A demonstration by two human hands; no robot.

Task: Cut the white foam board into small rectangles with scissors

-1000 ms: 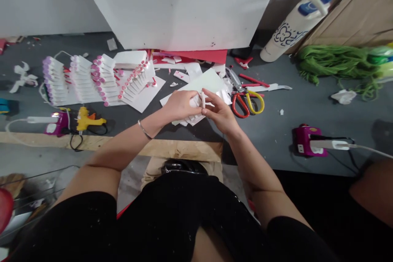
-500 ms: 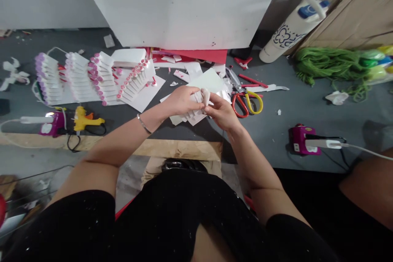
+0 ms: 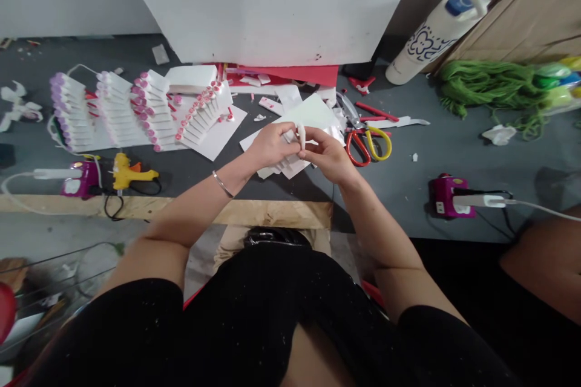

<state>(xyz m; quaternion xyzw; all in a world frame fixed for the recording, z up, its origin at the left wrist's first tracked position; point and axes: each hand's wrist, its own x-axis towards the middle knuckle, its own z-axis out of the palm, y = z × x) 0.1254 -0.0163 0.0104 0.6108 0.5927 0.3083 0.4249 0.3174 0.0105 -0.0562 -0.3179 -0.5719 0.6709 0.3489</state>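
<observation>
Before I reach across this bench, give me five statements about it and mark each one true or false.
1. The left hand and right hand meet at a small white piece. True.
2. The glue gun is green. False: the glue gun is yellow.
3. The scissors have one red handle and one yellow. True.
4. A bracelet is on the right wrist. False: the bracelet is on the left.
5. The green yarn lies to the right of the bottle. True.
</observation>
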